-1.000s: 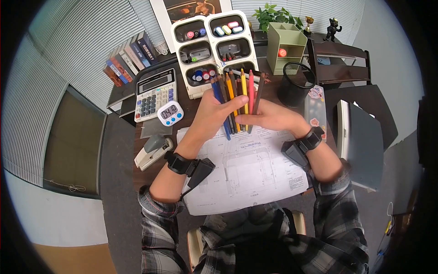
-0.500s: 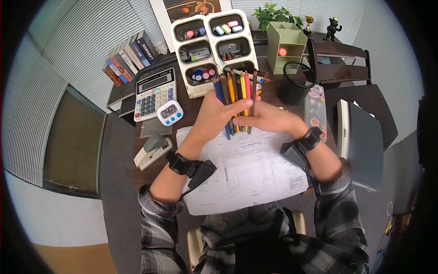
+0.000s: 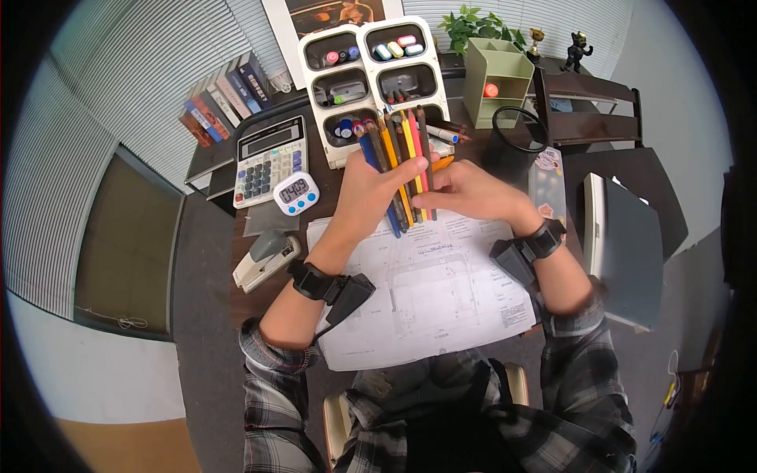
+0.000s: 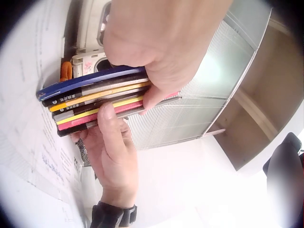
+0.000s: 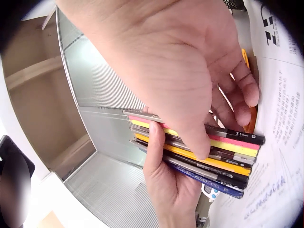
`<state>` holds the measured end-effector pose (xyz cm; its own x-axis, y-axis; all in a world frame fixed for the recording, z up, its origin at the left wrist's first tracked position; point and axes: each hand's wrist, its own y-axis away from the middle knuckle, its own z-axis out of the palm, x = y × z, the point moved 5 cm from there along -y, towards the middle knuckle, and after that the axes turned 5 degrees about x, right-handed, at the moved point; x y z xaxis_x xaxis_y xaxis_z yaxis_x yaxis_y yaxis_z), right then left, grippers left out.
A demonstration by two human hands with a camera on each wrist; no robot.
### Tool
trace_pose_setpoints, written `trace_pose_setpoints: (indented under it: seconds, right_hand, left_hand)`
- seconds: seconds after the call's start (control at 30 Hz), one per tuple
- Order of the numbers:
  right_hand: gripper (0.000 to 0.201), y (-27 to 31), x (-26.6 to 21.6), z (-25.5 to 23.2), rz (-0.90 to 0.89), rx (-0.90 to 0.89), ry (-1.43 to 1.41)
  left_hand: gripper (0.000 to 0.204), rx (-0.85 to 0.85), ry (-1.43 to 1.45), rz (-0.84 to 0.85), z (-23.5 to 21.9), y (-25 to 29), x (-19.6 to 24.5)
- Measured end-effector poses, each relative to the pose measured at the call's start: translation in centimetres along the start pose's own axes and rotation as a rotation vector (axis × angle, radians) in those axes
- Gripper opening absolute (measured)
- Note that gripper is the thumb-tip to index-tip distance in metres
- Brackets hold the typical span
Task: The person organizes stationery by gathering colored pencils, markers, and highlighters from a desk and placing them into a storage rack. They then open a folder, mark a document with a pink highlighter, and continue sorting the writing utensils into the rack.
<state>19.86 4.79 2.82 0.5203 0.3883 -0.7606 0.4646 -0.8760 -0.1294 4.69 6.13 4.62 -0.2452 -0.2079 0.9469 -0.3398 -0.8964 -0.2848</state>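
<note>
My left hand (image 3: 367, 191) grips a fanned row of pencils (image 3: 391, 154) above the papers, thumb across the front. Blue, dark, orange, yellow and pink barrels show, their sharpened ends pointing away. My right hand (image 3: 478, 194) pinches the lower part of the same row near its right side. In the right wrist view its thumb lies across the barrels (image 5: 232, 166), while its other fingers curl behind, partly hidden. A dark pencil (image 3: 424, 138) lies at the right edge of the row. Below both hands are printed drawing sheets (image 3: 430, 315).
A white organizer (image 3: 372, 87) with markers stands behind the pencils. More pens and an orange object (image 3: 444, 163) lie beside it. To the left are a calculator (image 3: 272, 165), a timer (image 3: 296, 194) and a stapler (image 3: 268, 260). A black mesh cup (image 3: 516, 146) stands at right.
The dark pencil at the right, earlier slanting apart, now lies nearly parallel against the others. Both hands and the pencils have shifted slightly, and the row tilts more to the left.
</note>
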Motion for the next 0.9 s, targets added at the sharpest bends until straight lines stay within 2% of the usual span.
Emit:
trace_pose_setpoints:
  seconds: [0.13, 0.27, 0.33, 0.53, 0.6, 0.7, 0.83, 0.9]
  right_hand:
    - [0.048, -0.1, 0.8, 0.3, -0.005, -0.009, 0.010]
    - [0.048, 0.0, 0.4, 0.1, -0.010, -0.031, 0.051]
    - [0.045, 0.2, -0.4, 0.1, -0.096, 0.007, 0.042]
    - [0.042, -0.5, 1.7, 1.4, -0.089, 0.032, -0.123]
    - [0.042, -0.2, 0.8, 1.1, -0.071, 0.028, -0.113]
    - [0.042, -0.2, 1.1, 1.1, -0.039, 0.014, -0.088]
    - [0.042, 0.0, 0.7, 0.9, -0.005, 0.006, -0.069]
    - [0.041, -0.1, 0.7, 0.9, -0.011, -0.002, -0.076]
  left_hand:
    - [0.030, -0.065, -0.018, 0.024, 0.1, -0.1, -0.2]
    - [0.033, -0.135, 0.061, -0.043, 0.6, 0.0, -0.4]
    - [0.034, -0.148, 0.067, -0.050, 0.7, 0.0, -0.4]
    - [0.036, -0.221, 0.024, -0.080, 0.8, 0.1, 0.1]
    - [0.042, -0.237, 0.134, -0.167, 0.7, 0.1, -0.1]
    - [0.049, -0.296, 0.212, -0.194, 0.2, 0.0, -0.3]
    - [0.042, -0.328, 0.280, -0.204, -0.4, -0.2, -0.8]
    - [0.054, -0.366, 0.278, -0.239, -0.7, -0.3, -1.2]
